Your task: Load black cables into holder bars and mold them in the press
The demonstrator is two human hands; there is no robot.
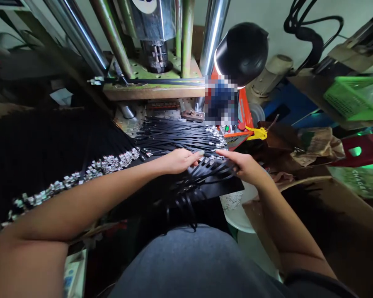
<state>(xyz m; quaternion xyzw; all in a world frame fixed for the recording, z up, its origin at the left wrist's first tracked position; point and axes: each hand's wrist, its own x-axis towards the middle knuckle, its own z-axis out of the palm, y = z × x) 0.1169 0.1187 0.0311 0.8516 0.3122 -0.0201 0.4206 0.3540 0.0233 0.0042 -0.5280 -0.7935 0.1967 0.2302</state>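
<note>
Many thin, flat black cables with small white-silver end connectors lie before me. At the pile of cables (177, 136) below the press, my left hand (180, 160) has its thumb and fingers pressed together; what is between them is hidden. My right hand (244, 165) is just to the right, index finger stretched toward the connectors at the pile's right end. Its other fingers curl around a loose bunch of black cables (213, 171), which fans down and left over the dark work surface's front edge. The two hands are a short gap apart.
A press with a thick plate (155, 94) and steel columns stands behind the pile. A larger cable heap (49, 153) lies left. On the right are a black lamp (244, 51), an orange control box (236, 138), a white tub (244, 211) and a cardboard box (332, 219).
</note>
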